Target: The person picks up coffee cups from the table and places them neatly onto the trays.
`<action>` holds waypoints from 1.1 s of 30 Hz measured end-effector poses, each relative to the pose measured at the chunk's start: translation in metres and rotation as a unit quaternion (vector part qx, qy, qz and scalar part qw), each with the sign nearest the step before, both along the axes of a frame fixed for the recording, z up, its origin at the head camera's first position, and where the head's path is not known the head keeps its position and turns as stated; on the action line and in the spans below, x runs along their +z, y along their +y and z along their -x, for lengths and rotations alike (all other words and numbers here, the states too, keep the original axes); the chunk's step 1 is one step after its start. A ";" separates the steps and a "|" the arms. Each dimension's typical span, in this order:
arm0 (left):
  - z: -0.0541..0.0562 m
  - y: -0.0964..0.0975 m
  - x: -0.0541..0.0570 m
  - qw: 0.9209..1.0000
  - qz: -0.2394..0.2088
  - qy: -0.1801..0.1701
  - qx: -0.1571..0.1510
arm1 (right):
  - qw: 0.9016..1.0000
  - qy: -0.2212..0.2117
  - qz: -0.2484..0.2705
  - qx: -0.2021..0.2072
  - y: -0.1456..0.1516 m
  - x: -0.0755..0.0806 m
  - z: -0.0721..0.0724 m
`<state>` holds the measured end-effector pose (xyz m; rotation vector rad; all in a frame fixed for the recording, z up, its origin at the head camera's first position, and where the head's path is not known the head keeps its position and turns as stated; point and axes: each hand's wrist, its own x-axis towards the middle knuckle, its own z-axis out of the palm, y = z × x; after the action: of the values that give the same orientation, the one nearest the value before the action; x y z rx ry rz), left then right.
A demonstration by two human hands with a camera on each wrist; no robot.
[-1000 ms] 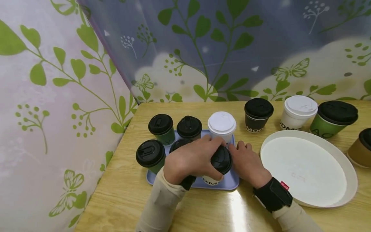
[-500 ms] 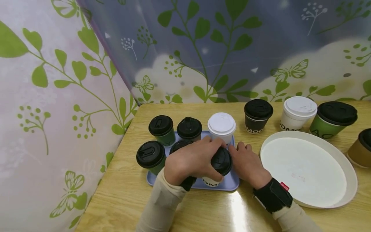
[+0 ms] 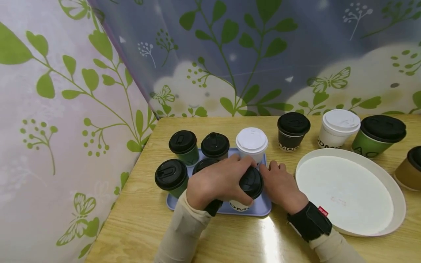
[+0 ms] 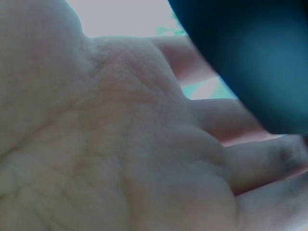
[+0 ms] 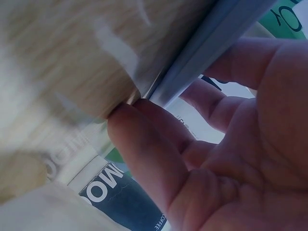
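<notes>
On a blue-lavender tray (image 3: pixel 263 211) stand several lidded paper coffee cups. My left hand (image 3: pixel 218 179) reaches over the tray and grips a white coffee cup (image 3: pixel 239 206) with a black lid (image 3: pixel 251 182) at the front right corner. In the left wrist view the palm (image 4: pixel 110 134) fills the picture, with the dark lid (image 4: pixel 255 62) by the fingers. At the tray's right side is my right hand (image 3: pixel 281 184), its fingers curled at the rim. The right wrist view shows fingers (image 5: pixel 144 149) on the tray edge (image 5: pixel 211 53), tips close to the tabletop.
Two green cups (image 3: pixel 171 177), a white-lidded cup (image 3: pixel 251 140) and other black-lidded cups share the tray. A round white tray (image 3: pixel 345 190) lies to the right. Behind it stand a black cup (image 3: pixel 292 129), a white cup (image 3: pixel 338 126) and a green cup (image 3: pixel 376 135); a brown cup (image 3: pixel 409 168) is far right.
</notes>
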<state>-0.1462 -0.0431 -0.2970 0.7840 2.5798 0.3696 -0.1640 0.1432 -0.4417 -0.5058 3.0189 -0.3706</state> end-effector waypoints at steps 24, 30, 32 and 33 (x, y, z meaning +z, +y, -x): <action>0.004 0.011 -0.006 0.999 0.006 -0.033 -0.006 | 0.999 -0.019 0.030 0.004 0.002 0.001 0.001; 0.005 0.012 -0.008 0.999 0.012 -0.029 -0.007 | 0.999 -0.027 0.024 0.004 0.001 0.001 0.002; 0.006 0.012 -0.009 0.999 0.015 -0.031 -0.006 | 0.999 -0.027 0.019 0.005 0.001 0.001 0.002; 0.007 0.011 -0.009 0.999 0.016 -0.032 -0.005 | 0.999 -0.027 0.017 0.004 0.001 0.001 0.002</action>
<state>-0.1531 -0.0317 -0.3058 0.7616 2.5149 0.3448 -0.1658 0.1438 -0.4408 -0.5027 2.9624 -0.4292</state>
